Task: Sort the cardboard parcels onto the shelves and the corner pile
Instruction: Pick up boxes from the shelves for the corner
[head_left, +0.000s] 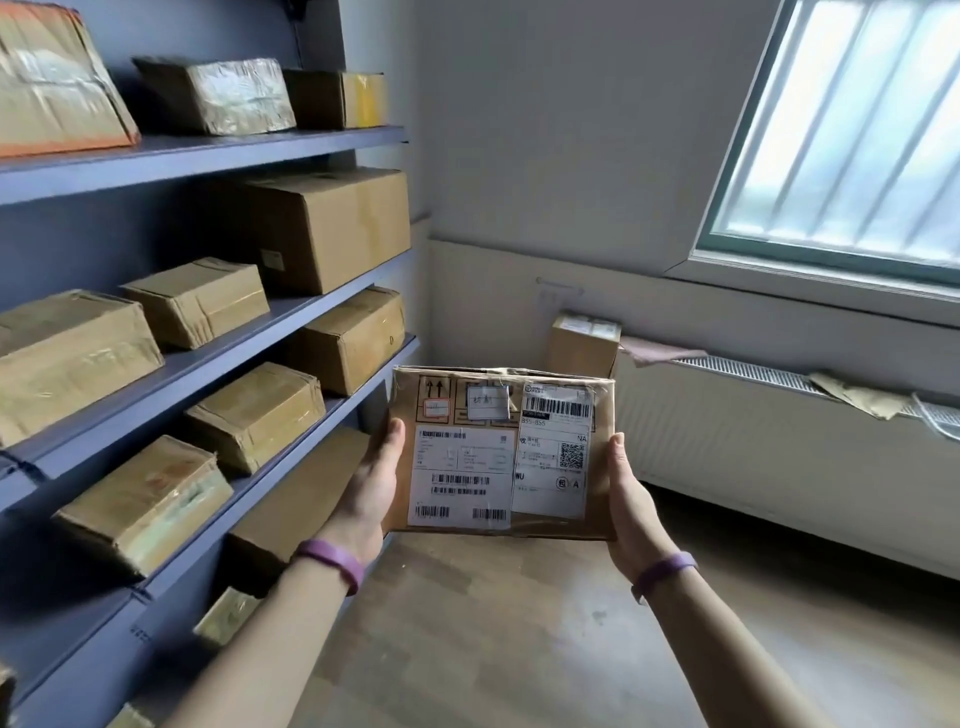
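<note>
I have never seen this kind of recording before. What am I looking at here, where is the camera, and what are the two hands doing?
There is no machine here. A person wears one wide-angle camera on the head, so the single picture looks forward and down at their own arms.

The left hand and the right hand hold a flat cardboard parcel by its two side edges, in the air. Its upper face carries white shipping labels with barcodes. Each wrist wears a purple band.

On the left stand blue shelves, several levels, each loaded with taped cardboard boxes. Ahead, in the corner of the room, another box stands beside a white radiator under a window. The floor is wood.
</note>
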